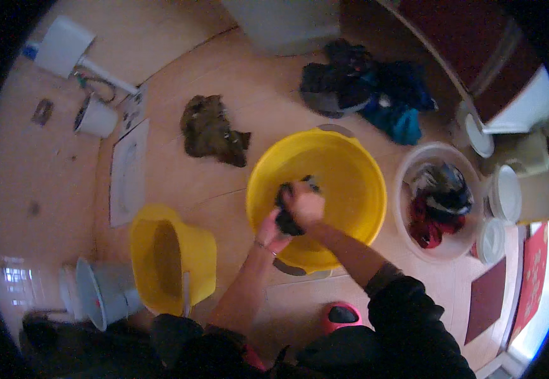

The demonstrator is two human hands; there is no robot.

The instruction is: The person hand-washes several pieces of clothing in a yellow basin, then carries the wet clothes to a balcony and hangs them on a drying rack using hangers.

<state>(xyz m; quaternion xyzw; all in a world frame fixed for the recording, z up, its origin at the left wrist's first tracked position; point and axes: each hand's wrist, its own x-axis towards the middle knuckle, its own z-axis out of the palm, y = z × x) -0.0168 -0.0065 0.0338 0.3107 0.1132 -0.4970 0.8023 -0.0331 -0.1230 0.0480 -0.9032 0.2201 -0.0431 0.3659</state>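
Over the left part of a large round yellow basin (350, 189), both hands grip a bunched dark cloth (287, 220). My left hand (273, 234) holds it from below, near the basin's lower left rim. Above it, my right hand (305, 203) presses onto the cloth, its fingers blurred. Part of the dark fabric sticks out past the right fingers. A crumpled olive-brown garment (215, 130) lies on the tiled floor, up and left of the basin.
Right of the basin stands a translucent tub (404, 227) with dark, white and red clothes. Dark and teal clothes (374, 85) lie heaped above. A yellow bucket (201, 265) stands lower left, beside a pale bucket (108, 289). Several lidded pails (506, 194) line the right side.
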